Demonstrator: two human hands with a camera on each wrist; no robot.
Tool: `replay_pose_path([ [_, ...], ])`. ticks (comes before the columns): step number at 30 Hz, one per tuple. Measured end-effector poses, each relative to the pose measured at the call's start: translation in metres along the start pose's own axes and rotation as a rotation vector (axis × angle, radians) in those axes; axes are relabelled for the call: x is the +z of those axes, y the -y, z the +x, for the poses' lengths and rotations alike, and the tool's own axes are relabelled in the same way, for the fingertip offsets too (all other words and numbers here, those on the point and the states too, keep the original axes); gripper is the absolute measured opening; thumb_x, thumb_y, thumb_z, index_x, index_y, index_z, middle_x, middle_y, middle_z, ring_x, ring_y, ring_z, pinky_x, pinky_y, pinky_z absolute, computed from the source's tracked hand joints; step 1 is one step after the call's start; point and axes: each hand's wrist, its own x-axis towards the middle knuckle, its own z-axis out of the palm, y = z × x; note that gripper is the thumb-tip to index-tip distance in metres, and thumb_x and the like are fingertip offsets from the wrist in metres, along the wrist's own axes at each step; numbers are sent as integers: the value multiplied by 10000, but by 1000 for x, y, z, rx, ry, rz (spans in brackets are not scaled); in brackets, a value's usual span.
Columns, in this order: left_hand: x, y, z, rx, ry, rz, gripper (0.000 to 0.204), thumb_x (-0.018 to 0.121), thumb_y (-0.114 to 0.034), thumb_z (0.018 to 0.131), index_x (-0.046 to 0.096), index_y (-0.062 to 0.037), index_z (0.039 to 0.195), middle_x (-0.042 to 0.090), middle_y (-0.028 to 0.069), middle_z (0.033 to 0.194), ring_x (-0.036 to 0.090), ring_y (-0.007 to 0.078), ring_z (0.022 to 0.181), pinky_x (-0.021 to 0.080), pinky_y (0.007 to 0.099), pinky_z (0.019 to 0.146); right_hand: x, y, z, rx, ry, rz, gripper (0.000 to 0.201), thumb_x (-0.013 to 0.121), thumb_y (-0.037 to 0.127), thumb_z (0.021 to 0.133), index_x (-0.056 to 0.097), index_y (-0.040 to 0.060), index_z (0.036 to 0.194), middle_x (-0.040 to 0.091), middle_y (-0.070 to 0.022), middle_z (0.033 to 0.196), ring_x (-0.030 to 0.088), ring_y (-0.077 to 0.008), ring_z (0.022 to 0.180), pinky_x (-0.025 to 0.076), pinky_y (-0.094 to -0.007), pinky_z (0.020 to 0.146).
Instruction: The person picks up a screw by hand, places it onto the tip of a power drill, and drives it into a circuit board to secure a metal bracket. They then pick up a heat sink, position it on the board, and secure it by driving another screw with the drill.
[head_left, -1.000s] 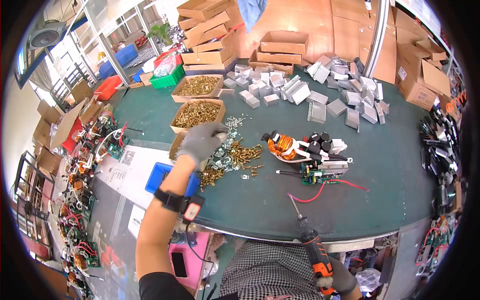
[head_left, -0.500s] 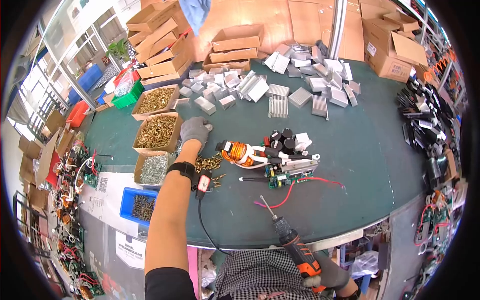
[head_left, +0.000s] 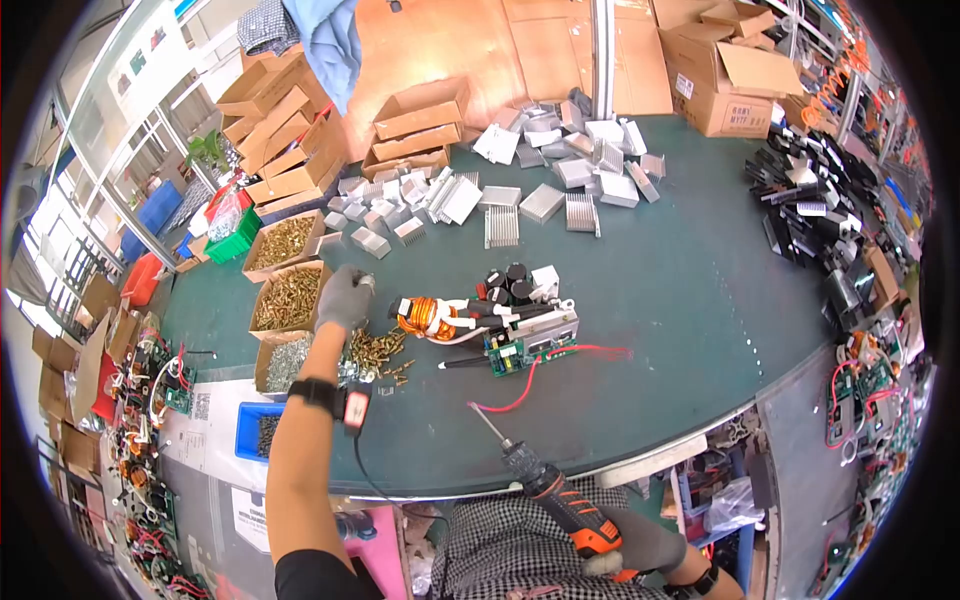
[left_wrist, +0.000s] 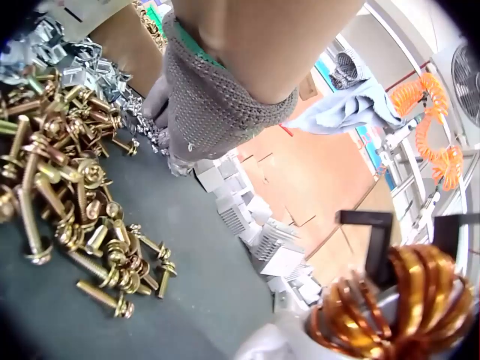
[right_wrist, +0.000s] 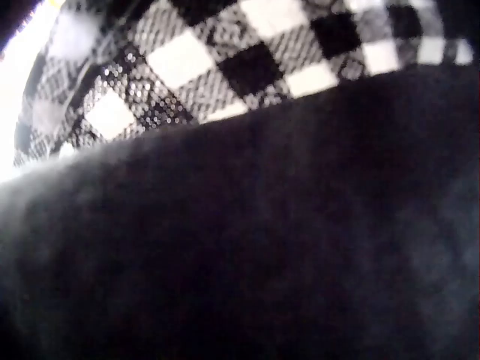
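Note:
My gloved left hand (head_left: 345, 298) is low over the bench beside a carton of brass screws (head_left: 288, 299). The left wrist view shows this hand (left_wrist: 206, 112) with its fingers down at small silvery pieces, next to loose screws (left_wrist: 112, 259) and metal clips (left_wrist: 90, 67); whether it pinches one cannot be told. My gloved right hand (head_left: 645, 542) grips an orange and black electric screwdriver (head_left: 570, 508), its bit pointing up and left toward a red wire. Behind the bit lies a circuit board assembly (head_left: 530, 340) with a copper coil (head_left: 425, 317). The right wrist view shows only dark and checked fabric.
Silver heat sinks (head_left: 502, 226) lie scattered at the back near stacked cartons (head_left: 285, 150). A carton of clips (head_left: 287, 362) and a blue tray (head_left: 247, 432) stand at the left. Black parts (head_left: 800, 190) are heaped at the right, and more boards (head_left: 150, 430) line the far left.
The head view has swung, shifting the bench contents leftward. Against the cartons, my left hand has moved back from the nearer clips and screws, uncovering the clip carton. The right hand still holds the screwdriver.

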Motion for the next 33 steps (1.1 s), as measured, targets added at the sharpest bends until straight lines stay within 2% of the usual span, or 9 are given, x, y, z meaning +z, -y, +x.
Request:
replay_pose_path([
  [3,-15,-12,-67,108,143,-586,279,652,-214,874,604,8,1035,614,44,837,545,95,695,468,231,610,-5,11,1,13,27,-46,731,817,433,653,540,7,1178,634,-105,956,610,-200,876,483,-341,806],
  [7,-24,-44,-153,-16,500,-714,335,647,-309,886,585,-5,1012,559,2,779,497,79,628,414,210,550,1,-3,7,-34,37,-12,732,817,439,653,541,21,1186,638,-99,956,614,-201,867,488,-343,795],
  [11,2,-57,-182,-145,716,-859,408,646,-413,872,566,-23,959,502,-13,720,436,72,587,363,207,510,7,-2,3,-67,46,6,758,821,446,648,528,20,1202,636,-92,949,611,-192,857,491,-338,791],
  [15,23,-61,-186,-34,756,-884,472,624,-507,859,540,-44,896,467,-11,698,413,74,584,347,219,506,8,-6,-7,-12,26,42,757,834,445,636,524,9,1172,619,-74,915,594,-171,810,492,-324,759],
  [21,24,-76,-188,61,752,-855,425,578,-472,901,566,-47,891,478,-25,664,416,60,572,343,210,512,9,-14,-12,-56,-3,83,720,835,422,644,528,11,1149,608,-63,893,584,-157,780,493,-311,719],
  [23,21,-79,-187,57,753,-841,421,586,-468,897,567,-47,896,483,-21,675,427,63,586,359,211,528,7,-12,-10,-68,8,63,699,835,389,653,526,10,1152,607,-59,889,582,-149,770,494,-304,710],
  [26,18,-78,-184,47,775,-830,399,589,-450,900,569,-51,903,497,-14,698,442,66,606,384,210,551,3,2,-13,13,90,214,665,824,315,670,511,11,1171,600,-39,851,569,-125,719,490,-286,672],
  [29,16,-78,-182,43,791,-819,382,587,-438,905,572,-57,907,512,-10,720,452,68,616,403,209,567,0,-17,-9,-42,207,355,637,808,253,680,497,15,1182,587,-20,808,553,-102,670,481,-265,624],
  [33,15,-79,-178,65,829,-800,374,593,-440,900,573,-66,913,525,-6,736,451,66,620,408,213,563,3,-22,-9,-71,182,369,622,805,245,680,496,20,1171,576,-13,786,541,-91,649,472,-256,595],
])
